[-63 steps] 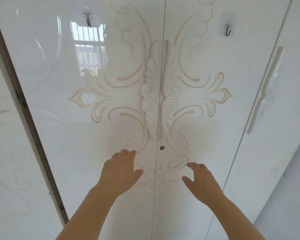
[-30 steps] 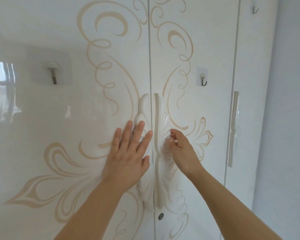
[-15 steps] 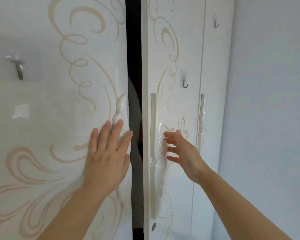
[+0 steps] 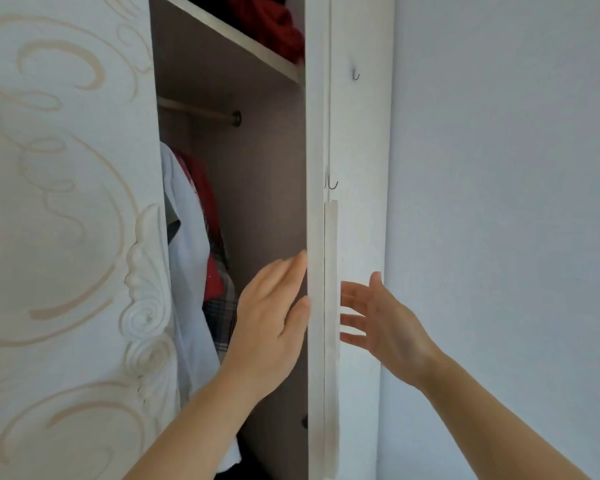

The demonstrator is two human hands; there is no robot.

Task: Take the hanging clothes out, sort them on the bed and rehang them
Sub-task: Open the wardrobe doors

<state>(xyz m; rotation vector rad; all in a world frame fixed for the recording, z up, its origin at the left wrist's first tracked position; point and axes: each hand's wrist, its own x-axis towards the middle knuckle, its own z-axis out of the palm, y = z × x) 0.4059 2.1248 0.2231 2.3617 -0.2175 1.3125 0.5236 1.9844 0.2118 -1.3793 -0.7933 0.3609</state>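
Note:
The wardrobe stands partly open. Its right door (image 4: pixel 315 168) is seen edge-on, and its left door (image 4: pixel 66 202) with beige scrollwork fills the left side. Inside hang a white garment (image 4: pixel 187 271), a red one (image 4: pixel 205 199) and a plaid one (image 4: pixel 220 317), under a clothes rail (image 4: pixel 201 110). My left hand (image 4: pixel 269 320) reaches into the gap with straight fingers, its fingertips against the inner edge of the right door. Straight-fingered too, my right hand (image 4: pixel 381 320) spreads just outside that door, beside its long handle (image 4: pixel 330 323).
A shelf (image 4: pixel 243 38) above the rail holds red folded cloth (image 4: pixel 274 24). Small hooks (image 4: pixel 332 184) stick to the door fronts. A plain pale wall (image 4: pixel 499 202) runs along the right, close to the wardrobe.
The right door has swung wide open and the clothes inside now show. My left hand left the left door and moved to the right door's inner edge.

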